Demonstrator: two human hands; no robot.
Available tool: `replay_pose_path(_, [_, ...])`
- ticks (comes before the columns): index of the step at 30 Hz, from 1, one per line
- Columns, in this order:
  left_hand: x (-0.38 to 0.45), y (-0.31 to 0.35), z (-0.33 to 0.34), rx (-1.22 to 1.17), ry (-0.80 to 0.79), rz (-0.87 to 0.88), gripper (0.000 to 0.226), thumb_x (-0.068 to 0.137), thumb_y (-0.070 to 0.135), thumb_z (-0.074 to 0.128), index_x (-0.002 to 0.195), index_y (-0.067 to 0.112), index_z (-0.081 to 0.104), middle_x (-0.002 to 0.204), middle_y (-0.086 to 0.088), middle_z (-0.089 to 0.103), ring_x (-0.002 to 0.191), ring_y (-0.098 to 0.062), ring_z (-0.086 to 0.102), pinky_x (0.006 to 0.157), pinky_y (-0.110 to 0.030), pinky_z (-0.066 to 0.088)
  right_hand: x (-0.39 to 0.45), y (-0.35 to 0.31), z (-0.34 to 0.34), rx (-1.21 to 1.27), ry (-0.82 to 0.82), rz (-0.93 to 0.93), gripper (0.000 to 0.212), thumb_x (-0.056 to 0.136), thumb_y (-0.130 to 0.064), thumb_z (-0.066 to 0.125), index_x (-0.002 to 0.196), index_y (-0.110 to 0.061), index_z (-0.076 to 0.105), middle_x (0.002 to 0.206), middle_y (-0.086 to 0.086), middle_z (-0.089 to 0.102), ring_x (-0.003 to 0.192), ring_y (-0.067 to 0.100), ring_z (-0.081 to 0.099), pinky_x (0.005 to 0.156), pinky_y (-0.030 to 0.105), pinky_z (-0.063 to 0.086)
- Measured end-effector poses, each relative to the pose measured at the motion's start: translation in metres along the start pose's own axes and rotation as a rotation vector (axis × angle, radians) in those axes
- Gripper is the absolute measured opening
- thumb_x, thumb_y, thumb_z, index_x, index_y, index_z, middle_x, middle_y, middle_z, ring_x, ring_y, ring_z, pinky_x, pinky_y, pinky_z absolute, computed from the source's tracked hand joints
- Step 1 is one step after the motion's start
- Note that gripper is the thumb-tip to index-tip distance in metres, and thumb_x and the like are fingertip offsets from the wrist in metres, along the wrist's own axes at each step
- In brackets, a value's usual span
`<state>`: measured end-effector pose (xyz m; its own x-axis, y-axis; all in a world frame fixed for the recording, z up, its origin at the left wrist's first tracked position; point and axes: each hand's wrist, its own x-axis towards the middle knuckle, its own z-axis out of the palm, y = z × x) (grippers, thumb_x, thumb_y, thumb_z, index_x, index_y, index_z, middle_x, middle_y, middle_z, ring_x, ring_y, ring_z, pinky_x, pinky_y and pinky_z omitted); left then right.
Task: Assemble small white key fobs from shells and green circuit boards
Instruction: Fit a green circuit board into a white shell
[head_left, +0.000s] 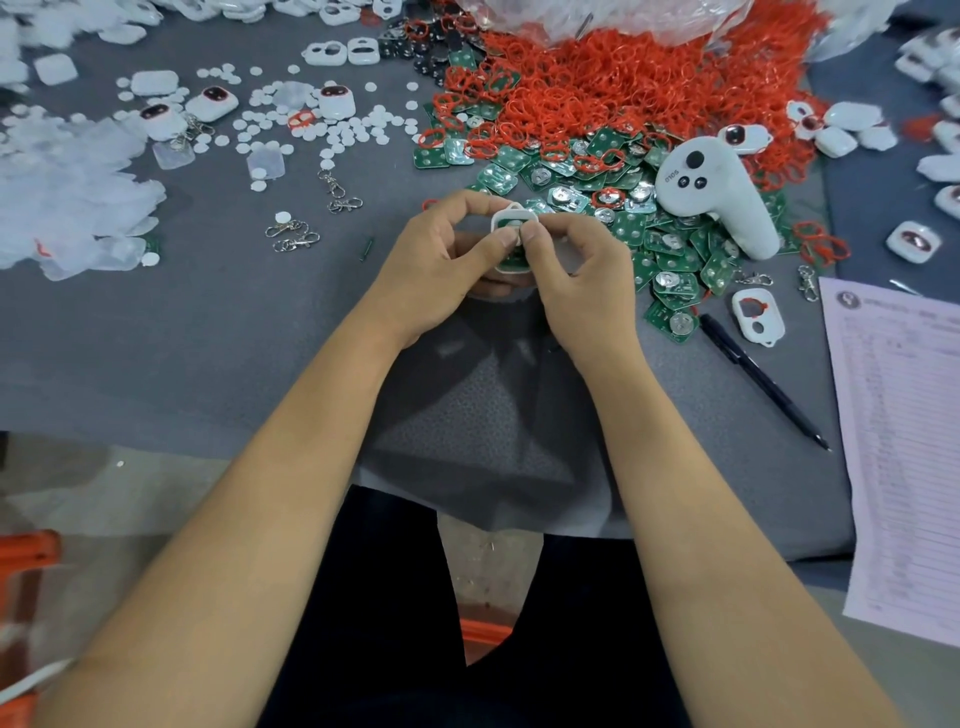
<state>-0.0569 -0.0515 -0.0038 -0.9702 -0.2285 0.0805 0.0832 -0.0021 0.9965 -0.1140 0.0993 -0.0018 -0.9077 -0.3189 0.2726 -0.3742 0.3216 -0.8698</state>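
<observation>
A: Head view, biggest thing first: what carries it all?

B: A grey desk (156, 338), covered far side to near edge. The largest mass on it is a heap of red rubber rings (623, 88) at top centre-right, spilling from under a clear plastic bag (597, 21).

A: And below the rings?

B: A spread of green circuit boards (670, 249), many with a round silver cell on them, running from the rings down toward the person's right hand. A white handheld controller (717, 192) lies on top of that pile.

A: The left side?

B: A drift of translucent plastic pieces (67, 192), then scattered small white discs (332, 130), a few finished white fobs (213, 101) with dark red windows, and metal keyring clasps (293, 234). On the right edge sits a printed paper sheet (898, 441), with a black pen (763, 384) just beside it and an open white shell (756, 317) near the pen's top end.

A: Now the hands.

B: The left hand (441, 260) and right hand (576, 280) meet at the centre, above the desk. Each grip is pinching the same small white key fob shell (511, 221): both thumbs press side by side on its face, fingers curled behind. Green shows inside the shell, between the thumbs, so a board sits in it. Whether it is fully seated cannot be told.
</observation>
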Motion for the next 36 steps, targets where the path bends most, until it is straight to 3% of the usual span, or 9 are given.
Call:
replay_pose_path(5, [0.0038,-0.0045,0.0001,-0.135,0.133,-0.027,0.017,0.105,0.016,0.061,0.121,0.014,0.057,0.094,0.003,0.077,0.087,-0.03,0.079,0.069,-0.021,0.06,-0.0022,0.0031,-0.0006,0.131,0.137,-0.038,0.049,0.104,-0.004,0.051,0.15,-0.018,0.041,0.113,-0.045,0.059,0.081,0.005,0.062,0.076,0.011,0.047])
replay_pose_path(8, [0.0055,-0.0071,-0.0001,-0.14,0.148,-0.028,0.014,0.105,0.014,0.059,0.119,0.014,0.055,0.088,0.009,0.076,0.086,-0.031,0.079,0.069,-0.021,0.06,0.0001,0.0071,-0.001,0.193,0.196,0.032,0.049,0.101,-0.002,0.056,0.146,-0.016,0.043,0.1,-0.013,0.072,0.077,0.007,0.063,0.074,0.033,0.055])
replay_pose_path(10, [0.0055,-0.0082,0.0011,-0.12,0.133,-0.016,0.014,0.105,0.015,0.06,0.118,0.017,0.054,0.09,0.011,0.076,0.087,-0.031,0.079,0.07,-0.022,0.06,0.0015,0.0065,-0.0011,0.185,0.184,0.074,0.02,0.101,-0.01,0.061,0.121,-0.016,0.059,0.093,0.004,0.074,0.064,0.015,0.061,0.062,0.047,0.058])
replay_pose_path(13, [0.0055,-0.0088,0.0012,-0.099,0.132,-0.004,0.019,0.103,0.019,0.063,0.119,0.018,0.053,0.096,0.008,0.076,0.087,-0.031,0.079,0.071,-0.023,0.06,-0.0002,0.0069,-0.0007,0.119,0.181,0.021,0.006,0.101,-0.018,0.062,0.097,-0.016,0.066,0.073,-0.003,0.065,0.057,0.011,0.053,0.055,0.033,0.048])
replay_pose_path(16, [0.0065,-0.0095,0.0003,-0.103,0.135,-0.005,0.022,0.103,0.016,0.063,0.122,0.019,0.052,0.103,0.004,0.074,0.086,-0.033,0.079,0.073,-0.026,0.061,-0.0013,0.0048,0.0002,0.081,0.163,-0.017,0.009,0.102,-0.016,0.06,0.102,-0.013,0.069,0.066,-0.012,0.049,0.058,0.002,0.042,0.058,0.014,0.032])
replay_pose_path(21, [0.0065,-0.0093,0.0001,-0.078,0.12,0.013,0.03,0.104,0.014,0.061,0.131,0.023,0.052,0.098,0.011,0.075,0.088,-0.031,0.079,0.075,-0.026,0.061,-0.0027,0.0013,-0.0009,0.101,0.112,-0.005,0.02,0.099,-0.016,0.063,0.118,-0.022,0.061,0.063,0.016,0.045,0.055,0.009,0.037,0.057,0.023,0.033])
replay_pose_path(27, [0.007,-0.0087,-0.0014,-0.057,0.137,0.002,0.026,0.104,0.013,0.061,0.128,0.021,0.055,0.112,-0.001,0.074,0.086,-0.03,0.079,0.074,-0.025,0.061,-0.0012,0.003,0.0005,0.111,0.144,-0.006,0.012,0.095,-0.022,0.073,0.092,-0.014,0.064,0.067,0.0,0.054,0.059,0.003,0.044,0.06,0.018,0.036])
replay_pose_path(32, [0.0073,-0.0101,-0.0002,-0.073,0.142,-0.004,0.025,0.104,0.012,0.06,0.128,0.018,0.055,0.107,0.001,0.073,0.085,-0.031,0.079,0.073,-0.025,0.061,-0.0023,0.0055,-0.0011,0.139,0.185,-0.024,0.012,0.096,-0.012,0.067,0.104,-0.015,0.074,0.06,-0.015,0.039,0.056,0.004,0.036,0.059,0.018,0.033])
replay_pose_path(36, [0.0081,-0.01,0.0006,-0.067,0.141,-0.007,0.025,0.105,0.01,0.059,0.129,0.016,0.054,0.109,-0.001,0.072,0.084,-0.03,0.079,0.072,-0.023,0.06,-0.0017,0.0035,0.001,0.097,0.231,-0.067,0.021,0.103,-0.014,0.06,0.117,-0.012,0.075,0.08,-0.007,0.058,0.069,0.007,0.048,0.068,0.022,0.038])
